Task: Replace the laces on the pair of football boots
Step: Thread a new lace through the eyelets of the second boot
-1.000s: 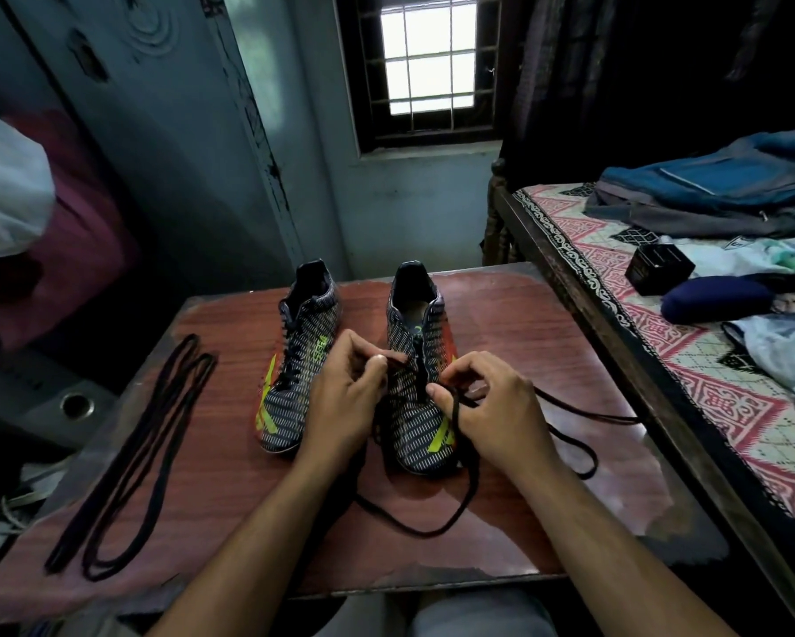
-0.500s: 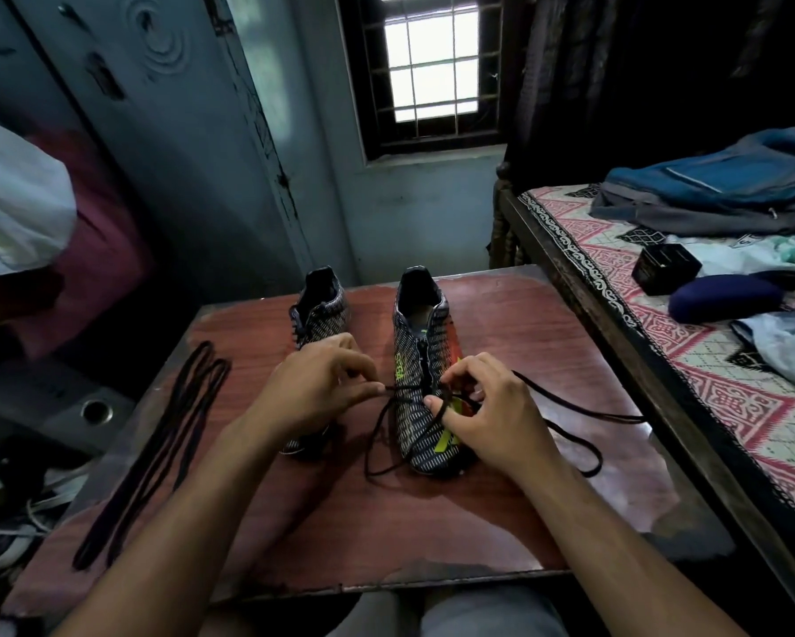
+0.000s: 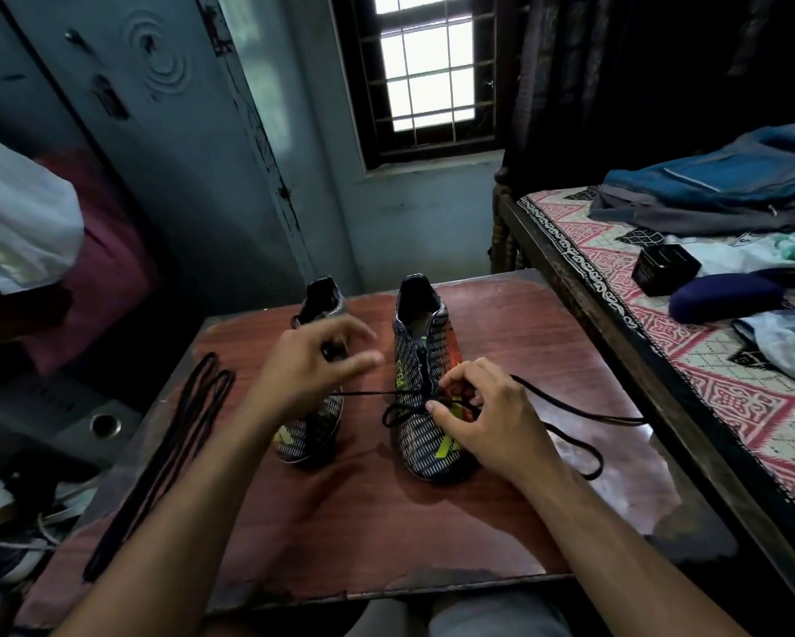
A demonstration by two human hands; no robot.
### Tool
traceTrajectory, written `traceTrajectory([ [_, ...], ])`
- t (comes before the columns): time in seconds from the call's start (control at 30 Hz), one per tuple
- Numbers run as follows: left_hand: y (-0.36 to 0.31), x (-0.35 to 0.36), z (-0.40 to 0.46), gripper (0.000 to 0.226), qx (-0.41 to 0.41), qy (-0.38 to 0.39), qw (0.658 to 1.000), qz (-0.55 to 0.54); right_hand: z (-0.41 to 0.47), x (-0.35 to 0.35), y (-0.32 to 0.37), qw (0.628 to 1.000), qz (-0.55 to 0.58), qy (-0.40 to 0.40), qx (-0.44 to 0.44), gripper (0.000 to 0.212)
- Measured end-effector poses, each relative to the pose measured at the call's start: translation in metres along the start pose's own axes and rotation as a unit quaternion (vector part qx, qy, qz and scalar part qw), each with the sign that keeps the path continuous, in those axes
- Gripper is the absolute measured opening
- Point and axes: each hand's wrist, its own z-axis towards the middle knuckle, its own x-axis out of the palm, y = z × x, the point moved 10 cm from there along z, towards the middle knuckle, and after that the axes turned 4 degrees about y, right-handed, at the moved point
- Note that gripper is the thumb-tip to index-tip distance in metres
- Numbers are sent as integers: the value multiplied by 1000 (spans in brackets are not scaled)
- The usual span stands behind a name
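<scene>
A: Where is the work placed?

B: The right boot (image 3: pixel 425 393) is stood at the centre of the frame on the table (image 3: pixel 524 342), with the left boot (image 3: pixel 310 429) just beside it, partly hidden by the left hand (image 3: pixel 303 374).

A: How is the lace (image 3: pixel 570 416) held?

B: One run is pulled taut toward the left hand, whose fingers are curled round it, though the exact pinch is blurred. The right hand (image 3: pixel 487 420) is closed in a pinch at the eyelets, low on the boot's front.

A: How may the lace be expected to handle?

B: It is judged light, limp and easily tangled; it is best taken near its stiff tip. The boot looks light enough to slide, so steadying is advised. A spare lace bundle (image 3: pixel 165 452) is laid at the left of the frame.
</scene>
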Motion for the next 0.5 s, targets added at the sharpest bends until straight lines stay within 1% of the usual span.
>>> traceTrajectory([
  [0.03,7,11,1,24,5,79,993,89,0,1,0,1000,0,3,0,25],
  [0.07,14,20,0,22,3,142,979,147,0,2,-1,1000,0,8,0,25],
  [0.1,18,22,-1,16,6,169,969,182,1,3,-1,1000,1,14,-2,24],
  [0.13,19,17,0,12,16,158,969,190,0,4,0,1000,2,19,-6,23],
  [0.2,21,-7,6,11,32,69,984,160,0,6,3,999,3,29,-20,21],
  [0.23,24,-22,8,13,26,12,991,130,0,7,5,999,4,33,-28,19],
  [0.27,27,-34,7,14,6,-37,997,74,0,8,6,999,4,36,-36,17],
  [0.3,31,-39,6,16,-24,-69,997,-9,-1,8,7,998,3,37,-41,15],
  [0.33,35,-38,4,19,-56,-92,988,-107,-1,8,7,998,3,37,-43,13],
  [0.4,36,-20,-2,23,-117,-121,944,-282,-1,8,7,998,1,35,-45,12],
  [0.43,35,-8,-5,24,-142,-129,918,-348,-1,8,7,998,-1,34,-45,12],
  [0.5,32,17,-10,24,-174,-133,872,-438,-1,8,8,999,1,30,-46,9],
])
